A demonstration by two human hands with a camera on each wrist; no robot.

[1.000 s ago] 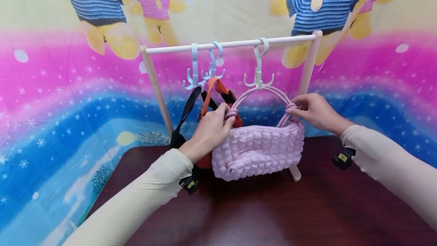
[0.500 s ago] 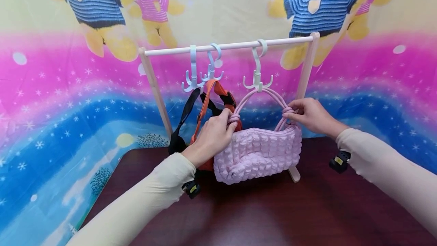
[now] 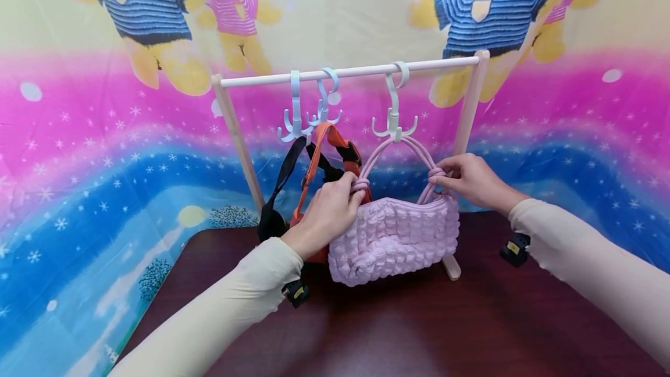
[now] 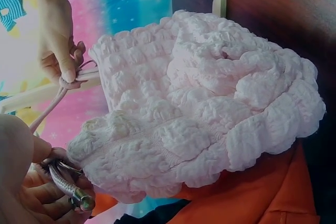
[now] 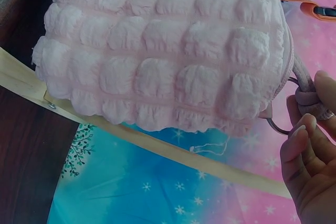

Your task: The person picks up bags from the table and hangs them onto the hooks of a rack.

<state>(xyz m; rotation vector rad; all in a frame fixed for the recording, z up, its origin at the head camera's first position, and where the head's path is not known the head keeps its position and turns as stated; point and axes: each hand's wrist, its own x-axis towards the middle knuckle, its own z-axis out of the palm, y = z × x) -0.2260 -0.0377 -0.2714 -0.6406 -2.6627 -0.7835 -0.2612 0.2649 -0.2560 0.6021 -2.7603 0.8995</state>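
Note:
A pink puffy handbag (image 3: 395,243) hangs in front of the rack. Its cord handle (image 3: 369,159) loops up to a pale green hook (image 3: 394,118) and touches the lowest prong. My left hand (image 3: 332,205) pinches the knot at the handle's left end. On the other side, the fingers and thumb of my right hand (image 3: 473,179) pinch the right knot (image 3: 436,175). A metal ring (image 5: 277,126) joins cord and bag beside the right hand in the right wrist view. In the left wrist view, a metal clasp (image 4: 79,198) shows at my left fingers.
A wooden rack (image 3: 350,73) stands on the dark red table (image 3: 366,330). Two light blue hooks (image 3: 295,115) hang on its left, with an orange strap (image 3: 313,164) and a black strap (image 3: 285,176) below. An orange bag (image 4: 262,192) lies behind the handbag. A printed cloth (image 3: 104,202) backs everything.
Both hands have come slightly lower and closer together, still pinching the knots. The handle loop has narrowed, and the handbag has sunk a little, its top edge bowing up more.

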